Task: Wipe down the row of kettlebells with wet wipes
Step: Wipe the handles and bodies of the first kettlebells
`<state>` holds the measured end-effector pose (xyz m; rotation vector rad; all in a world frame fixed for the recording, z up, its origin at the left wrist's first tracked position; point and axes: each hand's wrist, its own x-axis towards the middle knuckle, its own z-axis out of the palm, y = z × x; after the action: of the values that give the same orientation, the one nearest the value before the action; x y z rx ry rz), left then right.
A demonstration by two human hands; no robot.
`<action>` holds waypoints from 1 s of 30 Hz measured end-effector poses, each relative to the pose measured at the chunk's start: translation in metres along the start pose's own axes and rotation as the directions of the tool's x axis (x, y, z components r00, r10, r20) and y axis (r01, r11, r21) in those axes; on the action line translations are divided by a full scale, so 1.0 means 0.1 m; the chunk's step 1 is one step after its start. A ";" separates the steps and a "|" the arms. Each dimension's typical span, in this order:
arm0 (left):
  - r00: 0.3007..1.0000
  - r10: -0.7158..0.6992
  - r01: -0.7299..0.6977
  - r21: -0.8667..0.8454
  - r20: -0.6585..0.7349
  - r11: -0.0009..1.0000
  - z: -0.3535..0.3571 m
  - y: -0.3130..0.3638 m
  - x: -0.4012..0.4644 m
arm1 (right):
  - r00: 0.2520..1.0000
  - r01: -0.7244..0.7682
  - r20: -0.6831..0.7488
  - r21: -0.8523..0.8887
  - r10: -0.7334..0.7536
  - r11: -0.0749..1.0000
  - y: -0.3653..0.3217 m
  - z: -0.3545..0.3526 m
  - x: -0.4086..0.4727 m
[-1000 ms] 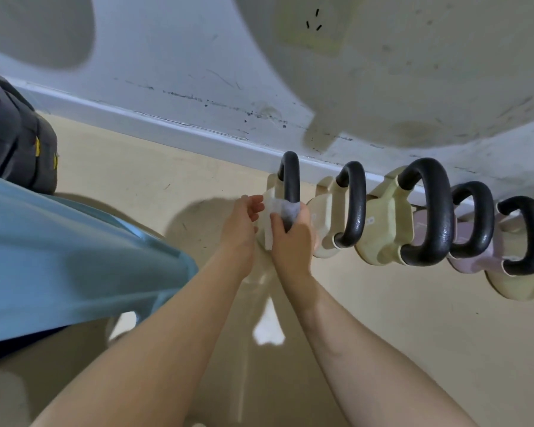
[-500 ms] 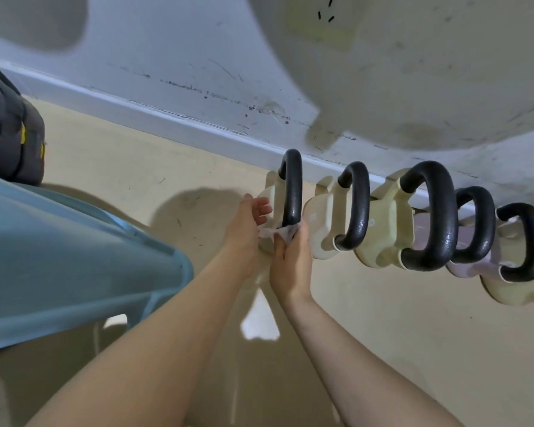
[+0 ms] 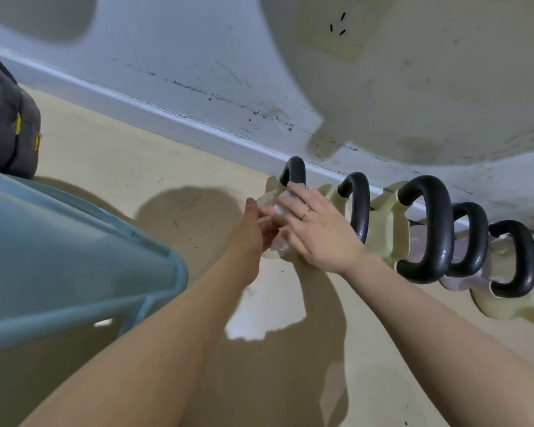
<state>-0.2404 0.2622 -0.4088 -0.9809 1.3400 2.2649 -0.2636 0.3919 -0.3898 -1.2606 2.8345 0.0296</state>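
Note:
A row of several cream and pale pink kettlebells with black handles stands on the floor along the wall. The leftmost kettlebell [image 3: 293, 172] is mostly covered by my hands. My right hand [image 3: 316, 229] lies flat over its body, palm down, pressing a white wet wipe [image 3: 282, 208] against it; the wipe shows crumpled under the fingers. My left hand [image 3: 253, 229] rests against the kettlebell's left side, fingers curled at the edge of the wipe. The neighbouring cream kettlebell [image 3: 356, 208] stands just right of my right hand.
A blue plastic container [image 3: 74, 257] sits at the left, close to my left forearm. A dark bag [image 3: 7, 134] lies at the far left. The scuffed white wall and baseboard [image 3: 173, 109] run behind the row. Beige floor [image 3: 290, 380] lies in front.
My right hand has moved from gripping low at the handle's base to lying flat over the top of the kettlebell body with the wipe. The left hand stays at its left side.

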 end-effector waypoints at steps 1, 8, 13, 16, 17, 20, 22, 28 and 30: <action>1.000 0.006 -0.006 -0.001 -0.011 1.000 0.00 0.03 -0.01 | 0.998 -0.050 0.026 0.037 0.049 0.998 0.10 -0.05 0.10; 0.996 0.084 -0.086 -0.042 -0.035 0.995 -0.04 0.12 0.05 | 0.996 0.092 -0.006 -0.034 -0.092 0.995 -0.01 -0.04 0.08; 0.997 0.068 -0.069 -0.034 -0.042 0.997 -0.02 0.05 0.08 | 0.997 -0.031 0.071 0.100 0.024 0.994 0.27 -0.09 0.24; 0.993 0.111 -0.111 0.010 -0.040 0.994 0.02 0.09 0.08 | 0.936 -0.349 0.148 0.478 0.318 0.806 0.18 -0.07 0.38; 0.993 0.108 -0.107 0.012 -0.052 0.994 0.03 0.13 0.07 | 0.905 -0.412 0.178 0.593 0.386 0.692 0.04 -0.06 0.36; 0.994 0.079 -0.080 -0.005 -0.080 0.997 0.08 0.16 0.08 | 0.807 -0.446 0.208 0.828 0.552 0.339 -0.40 0.00 0.16; 0.997 0.039 -0.043 -0.058 -0.072 0.997 0.11 0.14 0.08 | 0.734 -0.455 0.284 0.880 0.617 0.136 -0.44 0.01 0.11; 0.992 0.092 -0.099 -0.086 -0.082 0.991 0.08 0.11 0.09 | 0.492 -0.479 0.516 0.833 0.701 -0.277 -0.26 -0.18 0.53; 0.992 0.095 -0.103 -0.095 -0.084 0.990 0.02 0.10 0.09 | 0.541 -0.503 0.474 0.845 0.694 -0.185 -0.43 -0.15 0.36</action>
<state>-0.2539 0.2582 -0.4079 -1.0691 1.3479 2.4104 -0.2563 0.3358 -0.3769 0.5229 2.1952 -1.6136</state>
